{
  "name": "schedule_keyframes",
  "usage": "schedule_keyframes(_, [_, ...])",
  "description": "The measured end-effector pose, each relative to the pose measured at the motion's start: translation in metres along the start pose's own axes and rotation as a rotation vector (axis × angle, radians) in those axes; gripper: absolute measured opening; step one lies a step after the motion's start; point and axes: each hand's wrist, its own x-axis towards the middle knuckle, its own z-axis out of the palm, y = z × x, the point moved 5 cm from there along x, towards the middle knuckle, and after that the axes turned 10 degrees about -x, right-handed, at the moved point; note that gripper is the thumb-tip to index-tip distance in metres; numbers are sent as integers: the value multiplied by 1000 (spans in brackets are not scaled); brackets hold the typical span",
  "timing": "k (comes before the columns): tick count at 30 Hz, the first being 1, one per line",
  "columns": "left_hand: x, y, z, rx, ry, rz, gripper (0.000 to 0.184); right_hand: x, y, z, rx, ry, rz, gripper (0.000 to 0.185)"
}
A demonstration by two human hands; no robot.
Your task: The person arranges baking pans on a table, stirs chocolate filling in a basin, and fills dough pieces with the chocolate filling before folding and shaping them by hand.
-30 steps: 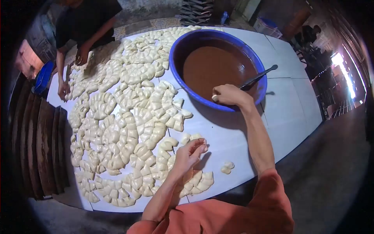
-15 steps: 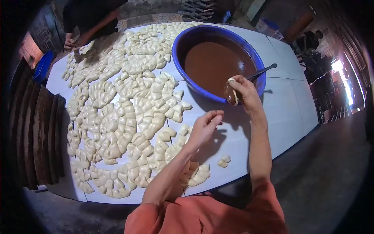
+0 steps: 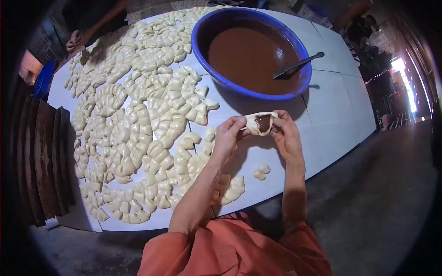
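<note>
A piece of dough (image 3: pixel 251 122) with brown paste in its middle is stretched between my two hands. My left hand (image 3: pixel 230 135) pinches its left end, and my right hand (image 3: pixel 286 135) grips the right end. Beyond them stands a blue basin (image 3: pixel 258 94) of brown paste (image 3: pixel 248 57), a dark-handled spoon or spatula (image 3: pixel 299 66) leaning on its rim. A few small dough pieces (image 3: pixel 261 171) lie below my hands. To my left, many cut dough pieces (image 3: pixel 133 133) cover much of the white table.
The white tabletop (image 3: pixel 338 99) ends at a curved edge on the right. Dark trays or boards (image 3: pixel 39 156) stand stacked at the left. Across the table another person's hand (image 3: pixel 73 41) is near the dough. A blue container (image 3: pixel 44 79) sits behind the stack.
My right hand has come back from the basin's edge with the dough and brown paste. My left hand, formerly apart from it, now holds the dough's other end. The view has shifted slightly.
</note>
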Motion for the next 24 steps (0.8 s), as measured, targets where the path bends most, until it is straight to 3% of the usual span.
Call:
schedule_keyframes(2, [0, 7, -12, 243, 108, 82, 26, -10, 7, 6, 37, -18, 10, 29])
schedule_keyframes(4, [0, 8, -16, 284, 103, 72, 29, -21, -2, 27, -261, 12, -123, 41])
schedule_keyframes(6, [-4, 9, -10, 387, 69, 95, 32, -23, 12, 33, -274, 65, -98, 50])
schedule_keyframes(8, [-9, 10, -7, 384, 42, 114, 33, -32, -1, 42, -873, 219, -560, 47])
schedule_keyframes(9, [-8, 8, -8, 408, 10, 121, 33, -35, -1, 44, -922, 241, -550, 38])
schedule_keyframes(12, [-19, 17, 4, 575, 31, 132, 34, -36, 4, 45, -941, 231, -540, 31])
schedule_keyframes(14, [-21, 20, 12, 547, -48, 223, 36, -36, 2, 47, -814, 208, -470, 22])
schedule_keyframes(16, [-24, 26, 19, 601, -30, 156, 35, -29, 10, 46, -512, 155, -265, 15])
schedule_keyframes(21, [-12, 24, 14, 548, -85, -38, 32, -27, 25, 36, -240, -28, -111, 20])
schedule_keyframes(24, [-13, 29, 12, 527, -113, -58, 31, -41, 24, 39, -331, -100, -218, 23])
